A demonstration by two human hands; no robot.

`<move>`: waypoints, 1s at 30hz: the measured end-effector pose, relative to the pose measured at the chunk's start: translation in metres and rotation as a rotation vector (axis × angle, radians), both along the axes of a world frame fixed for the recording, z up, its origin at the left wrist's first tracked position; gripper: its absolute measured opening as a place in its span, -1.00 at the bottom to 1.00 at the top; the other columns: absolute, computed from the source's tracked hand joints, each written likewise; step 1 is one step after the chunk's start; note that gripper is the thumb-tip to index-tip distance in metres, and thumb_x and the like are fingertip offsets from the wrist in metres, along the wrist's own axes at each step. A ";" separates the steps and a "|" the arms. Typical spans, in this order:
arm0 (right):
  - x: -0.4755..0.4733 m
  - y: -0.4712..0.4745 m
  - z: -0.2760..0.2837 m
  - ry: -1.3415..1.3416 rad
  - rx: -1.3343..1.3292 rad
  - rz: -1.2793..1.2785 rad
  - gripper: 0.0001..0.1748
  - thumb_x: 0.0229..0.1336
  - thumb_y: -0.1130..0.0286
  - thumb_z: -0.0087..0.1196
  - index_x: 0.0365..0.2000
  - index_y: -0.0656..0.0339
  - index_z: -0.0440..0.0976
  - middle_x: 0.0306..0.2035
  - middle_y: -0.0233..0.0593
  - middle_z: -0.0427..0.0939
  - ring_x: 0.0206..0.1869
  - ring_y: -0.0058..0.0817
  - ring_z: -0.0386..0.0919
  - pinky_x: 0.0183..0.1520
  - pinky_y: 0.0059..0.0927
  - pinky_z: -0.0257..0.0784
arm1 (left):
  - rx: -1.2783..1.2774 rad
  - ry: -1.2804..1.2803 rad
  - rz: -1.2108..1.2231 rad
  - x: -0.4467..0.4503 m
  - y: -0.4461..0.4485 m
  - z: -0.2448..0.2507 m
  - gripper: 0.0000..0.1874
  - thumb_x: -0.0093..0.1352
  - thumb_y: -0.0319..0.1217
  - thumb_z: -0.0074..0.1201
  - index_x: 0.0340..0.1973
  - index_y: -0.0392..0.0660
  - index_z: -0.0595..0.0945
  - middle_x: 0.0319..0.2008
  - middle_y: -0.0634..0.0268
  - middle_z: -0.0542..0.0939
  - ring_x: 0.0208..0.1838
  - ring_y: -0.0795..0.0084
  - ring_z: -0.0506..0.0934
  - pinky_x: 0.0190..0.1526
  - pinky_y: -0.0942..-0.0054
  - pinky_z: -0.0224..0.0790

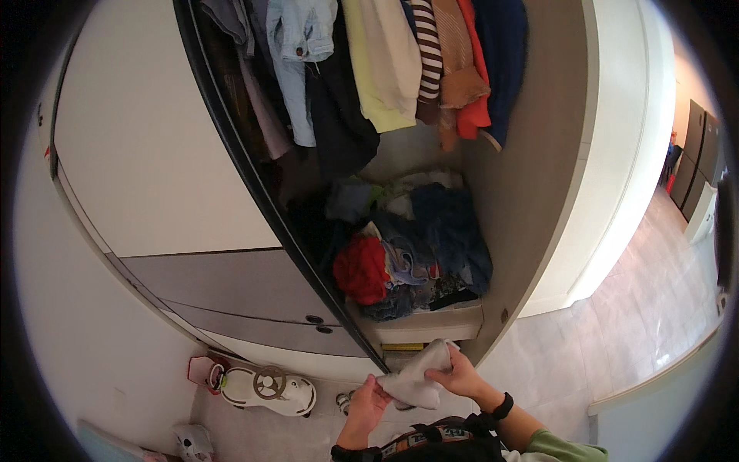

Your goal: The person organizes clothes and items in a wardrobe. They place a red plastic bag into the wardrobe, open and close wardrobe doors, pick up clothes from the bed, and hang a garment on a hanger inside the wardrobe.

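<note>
A folded piece of light grey-white cloth [417,378] is held up in front of my body, just outside the open wardrobe. My left hand [369,401] grips its lower left corner. At its upper right side, my right hand [459,372] pinches the edge with the thumb on top. Beyond the cloth, a heap of clothes lies on the wardrobe's bottom shelf [427,328]. In that heap are a red garment [362,270] and dark blue denim [450,231]. What the cloth is exactly, I cannot tell.
Clothes hang above the heap, among them light blue jeans [294,69] and a cream garment [389,52]. A sliding wardrobe door [161,138] stands at left. On the floor are a white ride-on toy car [294,398], a red container [202,372] and a plastic bag [193,443].
</note>
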State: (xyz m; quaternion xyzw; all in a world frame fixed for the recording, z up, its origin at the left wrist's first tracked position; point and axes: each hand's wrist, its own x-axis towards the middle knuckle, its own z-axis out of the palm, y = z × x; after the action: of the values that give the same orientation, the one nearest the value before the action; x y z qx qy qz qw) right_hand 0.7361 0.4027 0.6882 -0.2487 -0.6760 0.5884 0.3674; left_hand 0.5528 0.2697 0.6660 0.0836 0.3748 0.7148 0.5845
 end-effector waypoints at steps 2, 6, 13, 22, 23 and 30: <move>0.000 0.007 0.016 -0.041 0.087 -0.060 -0.66 -0.01 0.39 0.24 -0.21 0.30 0.43 -0.34 -0.22 0.55 -0.28 -0.53 0.52 -0.21 -0.44 0.43 | 0.135 0.002 0.053 -0.008 0.008 0.007 -0.68 0.47 -0.24 -0.22 -0.27 -0.27 0.49 -0.27 0.18 0.55 -0.08 0.30 0.50 0.07 0.30 0.31; -0.016 0.036 0.061 -0.136 0.169 -0.151 -0.71 -0.03 0.36 0.26 -0.30 0.27 0.47 -0.39 -0.26 0.57 -0.33 -0.53 0.53 -0.26 -0.48 0.43 | 0.146 0.303 0.073 -0.023 -0.001 0.018 -0.71 0.46 -0.30 -0.24 -0.33 -0.25 0.49 -0.29 0.22 0.54 -0.09 0.31 0.51 0.03 0.36 0.32; -0.111 0.189 0.145 0.174 0.245 -0.225 -0.64 0.01 0.26 0.21 -0.24 0.30 0.50 -0.36 -0.27 0.58 -0.32 -0.53 0.50 -0.22 -0.46 0.41 | -0.339 0.779 0.042 -0.031 -0.067 0.005 -0.63 0.43 -0.20 -0.11 -0.03 -0.23 0.50 -0.08 0.19 0.54 -0.06 0.41 0.47 0.00 0.43 0.29; -0.142 0.233 0.032 -0.308 0.360 -0.378 -0.39 0.09 0.29 0.11 0.11 0.34 0.22 0.08 0.09 0.36 0.12 -0.15 0.37 0.12 -0.27 0.31 | -0.287 0.601 0.579 -0.023 -0.091 -0.019 -0.70 0.42 -0.28 -0.13 -0.02 -0.16 0.46 -0.13 0.23 0.54 -0.08 0.33 0.50 0.02 0.36 0.33; -0.127 0.213 0.006 -0.292 0.417 -0.227 -0.49 0.13 0.35 0.08 0.07 0.30 0.26 0.01 0.02 0.42 0.07 -0.22 0.41 0.08 -0.33 0.34 | -0.244 0.627 0.610 -0.031 -0.085 -0.012 -0.68 0.42 -0.30 -0.13 0.04 -0.14 0.42 -0.06 0.24 0.52 -0.04 0.35 0.48 0.02 0.37 0.32; -0.001 0.068 -0.168 -0.220 -0.317 0.348 -0.79 0.25 0.54 -0.10 -0.10 0.34 0.34 -0.25 -0.20 0.51 -0.21 -0.47 0.54 -0.14 -0.43 0.48 | 0.019 0.968 0.531 -0.085 0.020 0.036 -0.63 0.43 -0.41 -0.18 0.16 -0.13 0.32 0.10 0.27 0.40 0.15 0.43 0.34 0.13 0.39 0.22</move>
State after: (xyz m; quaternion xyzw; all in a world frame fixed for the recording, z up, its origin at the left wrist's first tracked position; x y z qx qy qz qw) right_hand 0.7351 0.4708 0.5199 -0.2458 -0.6440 0.7106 0.1414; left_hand 0.4682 0.2893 0.7023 0.3105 0.6025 0.7210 0.1442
